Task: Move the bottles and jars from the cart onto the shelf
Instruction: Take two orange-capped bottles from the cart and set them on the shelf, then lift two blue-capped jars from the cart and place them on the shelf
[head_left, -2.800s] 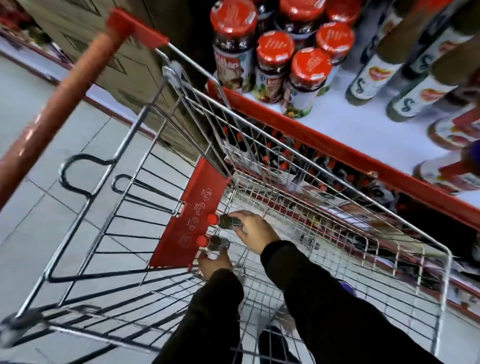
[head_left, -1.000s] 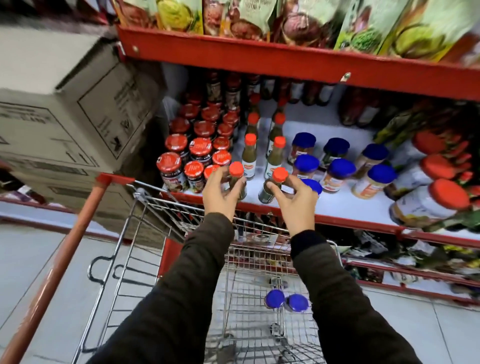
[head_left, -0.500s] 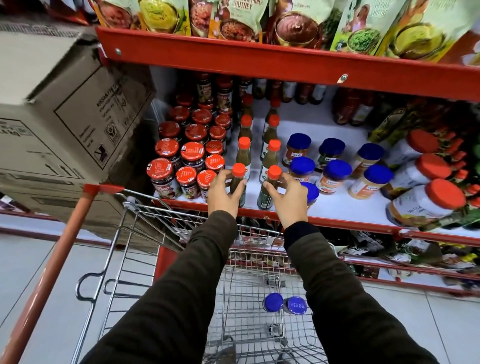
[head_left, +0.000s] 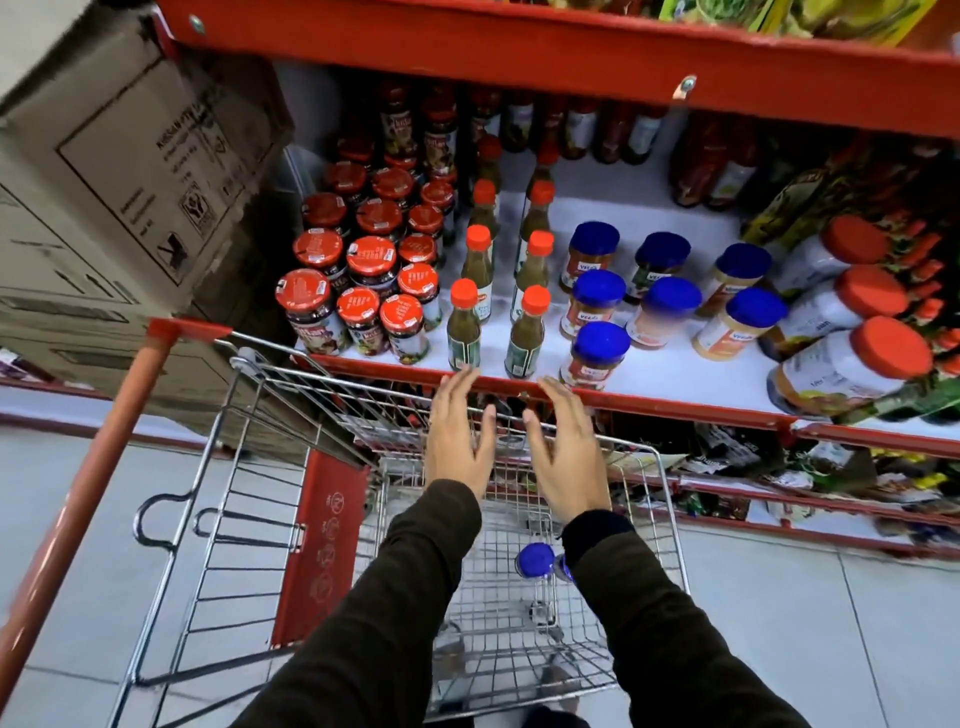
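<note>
Two green sauce bottles with orange caps stand at the front of the white shelf, one on the left and one on the right. My left hand and my right hand hover just below them over the shelf's red front edge, fingers spread, holding nothing. Down in the wire cart lie two blue-capped jars, the second partly hidden behind my right sleeve.
Red-lidded jars fill the shelf's left side, blue-lidded jars the middle, large orange-lidded jars the right. A cardboard box sits left of the shelf. The cart's red handle runs down the left. A red upper shelf overhangs.
Both hands have let go of the two orange-capped bottles, which now stand on the shelf's front edge. The hands have drawn back and opened above the cart.
</note>
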